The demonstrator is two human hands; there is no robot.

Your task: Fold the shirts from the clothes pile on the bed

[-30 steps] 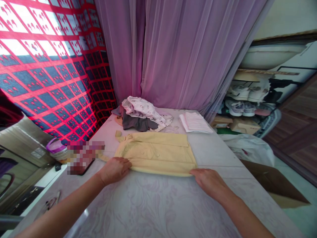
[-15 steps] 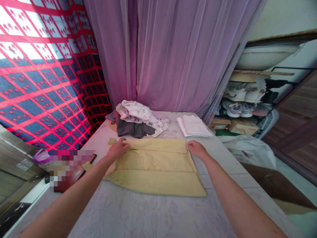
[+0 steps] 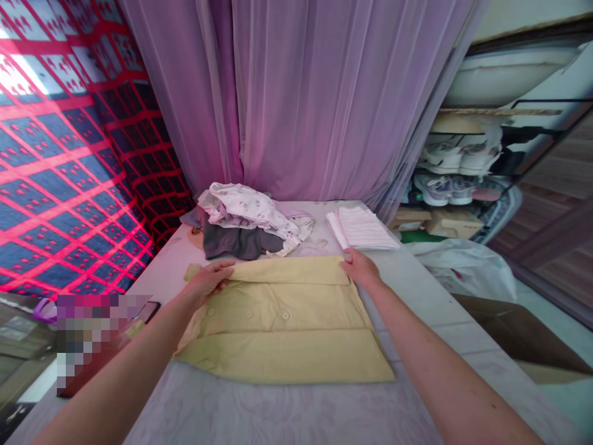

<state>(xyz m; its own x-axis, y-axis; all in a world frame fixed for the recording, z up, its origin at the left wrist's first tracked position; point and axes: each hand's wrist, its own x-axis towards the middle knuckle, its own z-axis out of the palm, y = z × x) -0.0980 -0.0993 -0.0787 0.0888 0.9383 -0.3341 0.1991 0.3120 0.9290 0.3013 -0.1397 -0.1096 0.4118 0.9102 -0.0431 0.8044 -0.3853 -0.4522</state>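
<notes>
A yellow buttoned shirt (image 3: 287,315) lies on the table, its far and near edges folded in toward a row of buttons. My left hand (image 3: 212,278) is closed on the shirt's far left corner, with the fingertips at the folded strip. At the far right corner, my right hand (image 3: 361,268) pinches the other end of that strip. The shirt's left side is a little rumpled and partly hidden by my left forearm.
Behind the shirt is a heap of clothes (image 3: 245,216); right of it lies a folded striped cloth (image 3: 364,228). A purple curtain (image 3: 296,105) hangs at the back. Shoes (image 3: 445,188) stand on a rack at right, above a cardboard box (image 3: 514,330). A blurred-out object (image 3: 88,340) lies at left.
The view has shifted slightly, and the shirt looks a little nearer. My right hand has moved slightly inward at its corner; both hands stay on the folded strip.
</notes>
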